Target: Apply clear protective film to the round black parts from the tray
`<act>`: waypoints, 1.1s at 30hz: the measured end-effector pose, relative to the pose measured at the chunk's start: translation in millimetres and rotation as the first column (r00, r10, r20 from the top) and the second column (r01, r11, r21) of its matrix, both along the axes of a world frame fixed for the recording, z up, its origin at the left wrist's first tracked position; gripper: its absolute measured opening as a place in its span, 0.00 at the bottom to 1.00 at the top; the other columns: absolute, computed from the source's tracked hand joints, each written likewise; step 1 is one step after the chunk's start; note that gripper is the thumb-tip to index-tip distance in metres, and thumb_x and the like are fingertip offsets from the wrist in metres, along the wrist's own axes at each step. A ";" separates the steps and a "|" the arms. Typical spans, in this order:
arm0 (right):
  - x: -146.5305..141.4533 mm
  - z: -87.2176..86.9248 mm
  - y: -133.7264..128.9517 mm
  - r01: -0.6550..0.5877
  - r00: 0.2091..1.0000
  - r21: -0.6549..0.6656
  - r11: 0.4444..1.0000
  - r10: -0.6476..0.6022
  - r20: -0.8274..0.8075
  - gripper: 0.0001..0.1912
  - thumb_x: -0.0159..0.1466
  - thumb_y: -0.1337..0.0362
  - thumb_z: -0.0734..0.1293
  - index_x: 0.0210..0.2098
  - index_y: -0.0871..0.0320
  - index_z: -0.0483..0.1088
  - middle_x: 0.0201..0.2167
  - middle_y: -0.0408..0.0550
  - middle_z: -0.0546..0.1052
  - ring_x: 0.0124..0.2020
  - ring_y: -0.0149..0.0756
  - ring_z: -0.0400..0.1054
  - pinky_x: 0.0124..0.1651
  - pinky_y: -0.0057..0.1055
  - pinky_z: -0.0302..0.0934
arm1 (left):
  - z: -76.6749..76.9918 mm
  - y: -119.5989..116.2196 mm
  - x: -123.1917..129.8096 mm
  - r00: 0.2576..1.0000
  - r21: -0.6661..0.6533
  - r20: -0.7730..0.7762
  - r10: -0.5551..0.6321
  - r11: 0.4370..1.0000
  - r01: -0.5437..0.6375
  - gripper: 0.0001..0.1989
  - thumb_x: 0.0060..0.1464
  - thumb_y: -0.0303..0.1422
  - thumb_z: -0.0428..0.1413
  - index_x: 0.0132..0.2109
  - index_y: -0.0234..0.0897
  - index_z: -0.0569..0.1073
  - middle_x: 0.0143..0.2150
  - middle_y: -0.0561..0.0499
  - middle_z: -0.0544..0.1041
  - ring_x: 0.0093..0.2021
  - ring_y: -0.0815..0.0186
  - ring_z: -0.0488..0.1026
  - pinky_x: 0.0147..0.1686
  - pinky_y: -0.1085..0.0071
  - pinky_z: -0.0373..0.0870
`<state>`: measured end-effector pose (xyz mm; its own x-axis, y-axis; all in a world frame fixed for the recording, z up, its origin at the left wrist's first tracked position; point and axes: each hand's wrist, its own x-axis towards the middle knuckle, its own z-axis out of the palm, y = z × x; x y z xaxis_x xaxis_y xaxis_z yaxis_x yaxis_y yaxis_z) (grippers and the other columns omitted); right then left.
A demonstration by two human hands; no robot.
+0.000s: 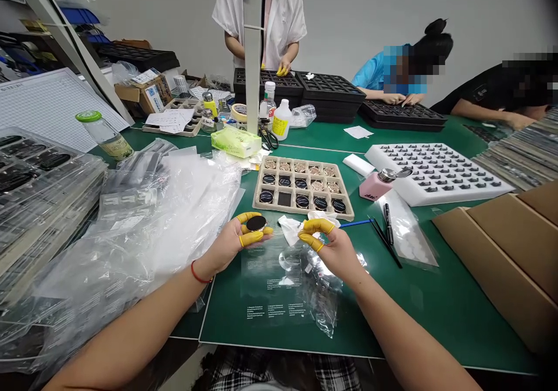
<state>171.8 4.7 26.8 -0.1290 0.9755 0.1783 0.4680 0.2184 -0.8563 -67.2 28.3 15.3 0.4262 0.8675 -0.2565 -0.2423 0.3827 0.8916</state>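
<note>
Left hand [226, 244] half-curled, thumb and fingers gripping black watch [256, 223] by its edge. Right hand [335, 249], 3 o'clock of it: fingertips nearly together, can't tell if holding anything. Tray [285, 210] at 1 o'clock. Looks mid-handling; next move likely needs steady left grip.

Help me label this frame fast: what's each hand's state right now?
Left hand: holding a round, black-faced piece in its fingers.
Right hand: fingers curled toward a pinch by a white tissue; whether it grips anything cannot be told.
</note>
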 end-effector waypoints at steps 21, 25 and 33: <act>-57.0 15.0 17.4 -0.176 0.962 -0.319 0.931 0.094 -0.257 0.09 0.57 0.57 0.66 0.32 0.57 0.71 0.39 0.47 0.75 0.43 0.39 0.67 0.48 0.38 0.60 | -5.4 -10.5 5.9 0.965 0.351 -0.254 -0.068 0.923 0.158 0.24 0.48 0.29 0.61 0.52 0.41 0.65 0.45 0.50 0.76 0.43 0.64 0.76 0.45 0.69 0.70; -59.0 13.0 19.7 -0.164 0.969 -0.284 0.945 0.100 -0.226 0.10 0.57 0.57 0.66 0.30 0.57 0.71 0.35 0.47 0.74 0.39 0.38 0.67 0.46 0.36 0.60 | -8.0 -9.2 5.0 0.964 0.323 -0.253 -0.084 0.932 0.166 0.24 0.48 0.31 0.61 0.52 0.41 0.65 0.44 0.50 0.77 0.43 0.63 0.76 0.45 0.67 0.71; -62.3 16.6 20.6 -0.134 0.982 -0.283 0.950 0.088 -0.168 0.09 0.57 0.58 0.65 0.28 0.57 0.70 0.34 0.46 0.75 0.38 0.37 0.67 0.44 0.35 0.60 | -10.4 -7.6 4.6 0.967 0.300 -0.240 -0.087 0.941 0.159 0.24 0.48 0.31 0.61 0.52 0.41 0.65 0.43 0.49 0.78 0.43 0.62 0.76 0.46 0.66 0.71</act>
